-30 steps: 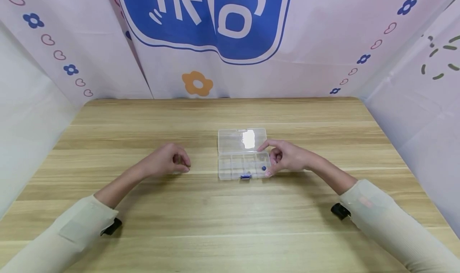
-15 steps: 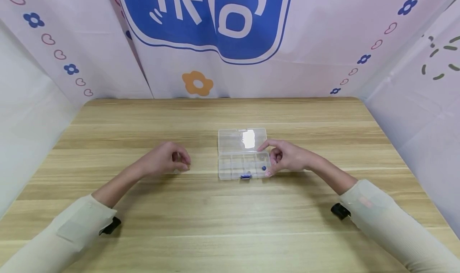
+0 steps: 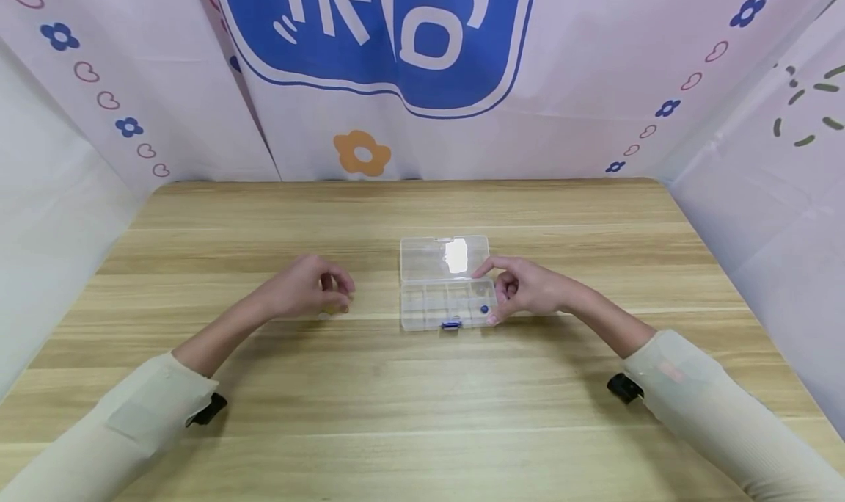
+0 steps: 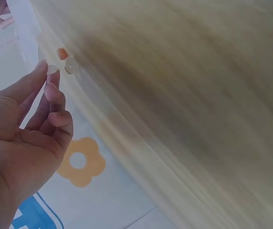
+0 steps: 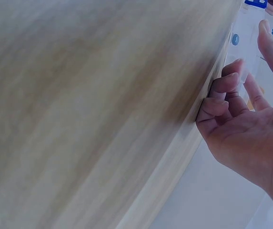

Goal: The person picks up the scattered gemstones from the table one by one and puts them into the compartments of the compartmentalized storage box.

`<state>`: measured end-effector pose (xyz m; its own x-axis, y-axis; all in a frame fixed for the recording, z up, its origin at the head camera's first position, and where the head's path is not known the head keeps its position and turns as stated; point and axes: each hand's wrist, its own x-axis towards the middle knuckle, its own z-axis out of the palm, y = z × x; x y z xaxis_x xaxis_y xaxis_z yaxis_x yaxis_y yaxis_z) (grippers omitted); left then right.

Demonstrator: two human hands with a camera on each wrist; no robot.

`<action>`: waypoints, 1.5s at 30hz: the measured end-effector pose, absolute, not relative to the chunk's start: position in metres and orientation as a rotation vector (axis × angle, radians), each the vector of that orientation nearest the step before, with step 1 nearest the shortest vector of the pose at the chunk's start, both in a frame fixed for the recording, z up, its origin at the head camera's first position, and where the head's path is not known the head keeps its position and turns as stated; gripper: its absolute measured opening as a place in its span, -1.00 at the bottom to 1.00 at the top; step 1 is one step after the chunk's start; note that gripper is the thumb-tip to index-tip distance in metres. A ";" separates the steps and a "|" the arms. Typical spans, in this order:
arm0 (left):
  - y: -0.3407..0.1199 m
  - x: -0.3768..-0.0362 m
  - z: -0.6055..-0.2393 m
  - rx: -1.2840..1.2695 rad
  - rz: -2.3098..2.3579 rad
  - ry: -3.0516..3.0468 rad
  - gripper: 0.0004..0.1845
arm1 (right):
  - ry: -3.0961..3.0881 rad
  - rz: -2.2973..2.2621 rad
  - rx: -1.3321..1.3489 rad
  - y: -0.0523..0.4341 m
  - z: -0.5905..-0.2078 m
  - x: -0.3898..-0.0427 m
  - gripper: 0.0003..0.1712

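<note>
box: a clear compartment box (image 3: 447,304) lies open on the wooden table (image 3: 422,406), its lid (image 3: 444,257) folded flat just behind the tray.
right hand: the right hand (image 3: 524,288) rests at the box's right end; the forefinger stretches to the lid's near right corner, thumb low by the tray's front right corner, the other fingers curled in beside the wall. it steadies the box rather than clamping it, as far as i can judge.
left hand: the left hand (image 3: 306,290) sits well to the left of the box, fingers loosely bent over the table, tips close together. in the wrist view the fingertips (image 4: 50,78) reach toward small pieces (image 4: 67,62), one orange and one pale; no pinch on them shows.
inside the box: a blue bead (image 3: 485,309) lies in the front right compartment, and a blue piece (image 3: 451,325) sits at the front wall's middle.
progress: by my judgement, sorting has barely begun; one bead is in, and the pieces left of the box remain outside.
</note>
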<state>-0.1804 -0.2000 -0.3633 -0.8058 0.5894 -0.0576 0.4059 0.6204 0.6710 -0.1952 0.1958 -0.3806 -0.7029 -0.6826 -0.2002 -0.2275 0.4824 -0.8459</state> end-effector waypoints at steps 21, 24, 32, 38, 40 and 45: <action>-0.185 -0.186 -0.361 0.769 0.933 2.597 -0.92 | 2.213 -1.143 -0.744 0.196 -0.380 -0.196 -0.24; -0.183 -0.187 -0.361 0.779 0.934 2.608 -0.92 | 2.205 -1.150 -0.749 0.196 -0.380 -0.196 -0.24; -0.179 -0.188 -0.362 0.779 0.966 2.624 -0.90 | 2.203 -1.153 -0.742 0.196 -0.381 -0.196 -0.23; -0.176 -0.189 -0.362 0.787 1.011 2.627 -0.88 | 2.194 -1.162 -0.748 0.196 -0.379 -0.195 -0.24; -0.175 -0.188 -0.362 0.789 1.025 2.627 -0.89 | 2.195 -1.161 -0.752 0.196 -0.380 -0.195 -0.23; -0.174 -0.188 -0.361 0.789 1.039 2.628 -0.90 | 2.199 -1.158 -0.754 0.196 -0.380 -0.195 -0.24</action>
